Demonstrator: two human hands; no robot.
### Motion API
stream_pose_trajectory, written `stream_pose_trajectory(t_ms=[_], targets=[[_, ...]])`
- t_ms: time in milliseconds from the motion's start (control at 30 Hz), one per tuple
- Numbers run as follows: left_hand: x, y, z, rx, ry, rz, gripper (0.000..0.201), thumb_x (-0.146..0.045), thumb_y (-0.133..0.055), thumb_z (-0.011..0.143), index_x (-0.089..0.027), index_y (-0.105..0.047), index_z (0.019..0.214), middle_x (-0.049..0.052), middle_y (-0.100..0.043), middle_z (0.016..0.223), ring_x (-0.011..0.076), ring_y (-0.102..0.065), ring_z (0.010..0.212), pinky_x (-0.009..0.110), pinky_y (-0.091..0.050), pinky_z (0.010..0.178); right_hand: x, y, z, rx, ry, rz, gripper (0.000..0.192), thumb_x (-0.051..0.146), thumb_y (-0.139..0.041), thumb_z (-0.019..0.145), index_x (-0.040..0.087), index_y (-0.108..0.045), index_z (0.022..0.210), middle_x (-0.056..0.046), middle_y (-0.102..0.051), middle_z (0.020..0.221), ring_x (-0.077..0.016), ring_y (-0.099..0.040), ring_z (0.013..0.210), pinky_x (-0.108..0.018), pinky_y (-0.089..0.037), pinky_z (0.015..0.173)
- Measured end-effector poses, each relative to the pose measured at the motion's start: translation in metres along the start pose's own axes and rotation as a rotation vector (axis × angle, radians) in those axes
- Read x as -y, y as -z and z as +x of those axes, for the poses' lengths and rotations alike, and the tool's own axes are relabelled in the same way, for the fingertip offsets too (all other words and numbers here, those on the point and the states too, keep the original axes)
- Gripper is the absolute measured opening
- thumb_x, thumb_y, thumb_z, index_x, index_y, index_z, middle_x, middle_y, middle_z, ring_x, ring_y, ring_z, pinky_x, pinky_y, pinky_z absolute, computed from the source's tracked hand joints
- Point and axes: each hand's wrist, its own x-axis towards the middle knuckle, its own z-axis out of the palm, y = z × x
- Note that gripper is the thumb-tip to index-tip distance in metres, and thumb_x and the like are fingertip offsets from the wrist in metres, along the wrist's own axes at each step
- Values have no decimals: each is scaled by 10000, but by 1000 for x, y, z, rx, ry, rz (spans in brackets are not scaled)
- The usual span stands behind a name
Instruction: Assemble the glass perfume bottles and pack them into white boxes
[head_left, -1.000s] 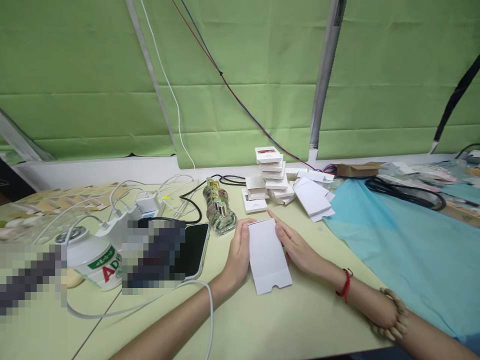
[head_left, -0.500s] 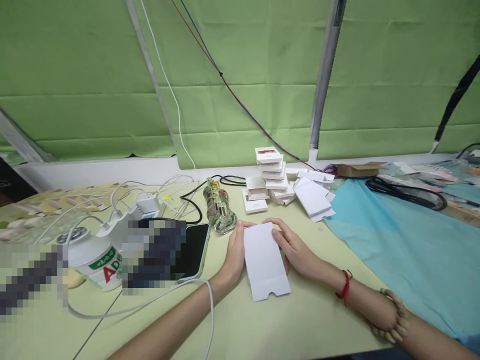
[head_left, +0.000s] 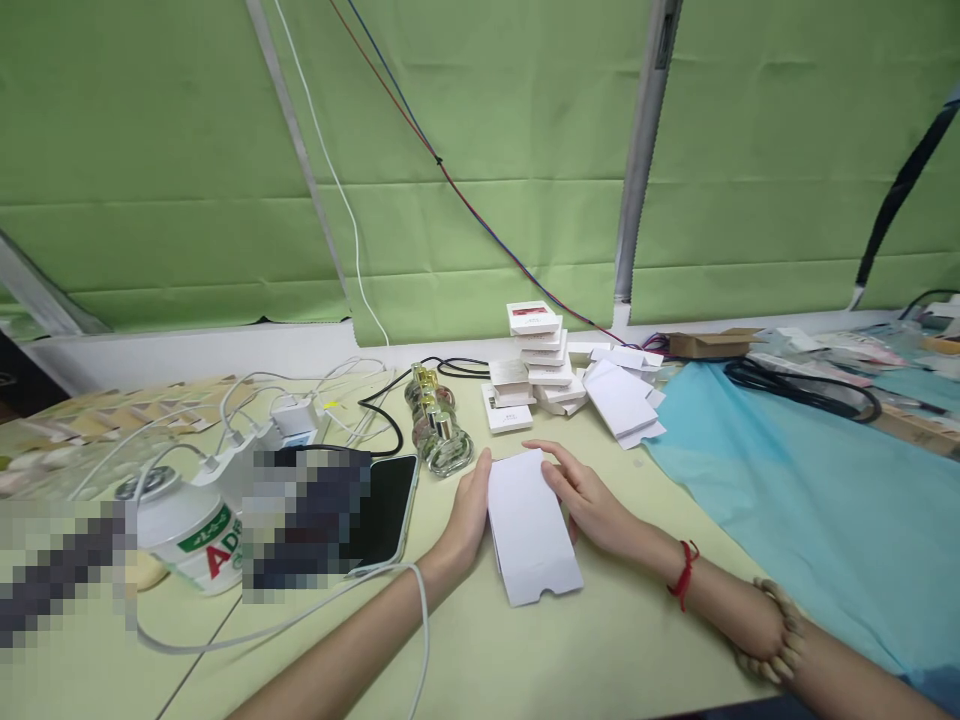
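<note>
Between both hands I hold a flat white paper box [head_left: 534, 530], with a small rounded notch in its near edge. My left hand [head_left: 470, 508] grips its left side, thumb along the edge and the other fingers mostly hidden underneath. On the right side, my right hand [head_left: 589, 500] has its fingers bent around the far corner and edge. Just beyond my left hand stand several glass perfume bottles [head_left: 448, 445] in a row. A pile of small printed boxes [head_left: 544, 355] is farther back, and flat white boxes [head_left: 619, 400] lie to its right.
At the left are a white bottle [head_left: 184, 530], a phone [head_left: 386, 510] and a power strip [head_left: 244, 450] with cables. One white cable [head_left: 315, 603] loops over the table near my left forearm. Blue sheeting [head_left: 810, 500] covers the right side, with a black cable coil [head_left: 802, 390] on it.
The camera view has shifted slightly. Both hands keep their hold on the white box, which has barely moved; its near left edge now shows a slightly wider gap between layers.
</note>
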Motion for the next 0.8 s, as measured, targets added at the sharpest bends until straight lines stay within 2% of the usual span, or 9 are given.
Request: stream_pose_trajectory(t_ms=[100, 167, 267, 333, 400, 600, 667, 800], targets=[[-1, 0, 1, 9, 3, -53, 530, -641, -434, 763, -136, -590, 799, 77, -665, 790, 187, -585, 685, 277, -412, 659, -3, 2, 5, -45, 34, -66, 450, 526, -304, 888, 312, -383, 1276, 38, -460, 634, -108, -483, 517, -187, -406, 375], [-2, 1, 1, -6, 11, -100, 519, -633, -454, 756, -138, -598, 815, 76, -669, 811, 194, -591, 712, 282, -415, 687, -9, 3, 10, -95, 39, -81, 443, 518, -287, 893, 308, -370, 1274, 25, -518, 702, -110, -509, 525, -187, -382, 372], [-5, 1, 0, -46, 44, -193, 484, -617, -502, 735, -143, -592, 777, 49, -652, 734, 178, -576, 673, 265, -411, 663, -22, 5, 21, -179, 62, -122, 392, 472, -304, 897, 281, -378, 1231, 5, -568, 847, -97, -543, 515, -204, -381, 409], [-6, 2, 0, -67, 58, -254, 454, -603, -536, 719, -151, -570, 736, 20, -622, 664, 153, -549, 614, 248, -401, 625, -32, 6, 29, -223, 93, -214, 332, 410, -356, 886, 247, -422, 1168, 14, -575, 824, -87, -533, 496, -220, -401, 482], [-5, 3, 0, -79, 73, -302, 430, -588, -563, 706, -158, -553, 721, 0, -599, 630, 136, -528, 578, 238, -395, 600, -40, 4, 38, -255, 114, -329, 282, 357, -400, 864, 238, -464, 1111, 15, -591, 828, -85, -507, 482, -225, -381, 491], [-5, 4, 2, -37, 162, -399, 430, -586, -567, 704, -157, -547, 719, -3, -582, 594, 125, -517, 531, 226, -384, 549, -39, -7, 70, -422, 280, -531, 154, 240, -405, 843, 211, -543, 906, -4, -614, 871, -109, -522, 587, -235, -388, 581], [-8, 3, 2, -20, 184, -433, 442, -597, -560, 707, -156, -552, 731, -4, -576, 568, 124, -512, 509, 229, -389, 545, -37, -11, 83, -415, 356, -573, 125, 207, -427, 828, 203, -547, 862, -9, -607, 858, -117, -534, 630, -227, -380, 593], [-13, 2, 0, -25, 202, -454, 464, -610, -546, 719, -161, -573, 832, 10, -614, 613, 139, -547, 537, 250, -426, 590, -35, -21, 106, -298, 446, -618, 142, 162, -436, 816, 204, -565, 857, -21, -582, 866, -143, -555, 723, -224, -366, 602]])
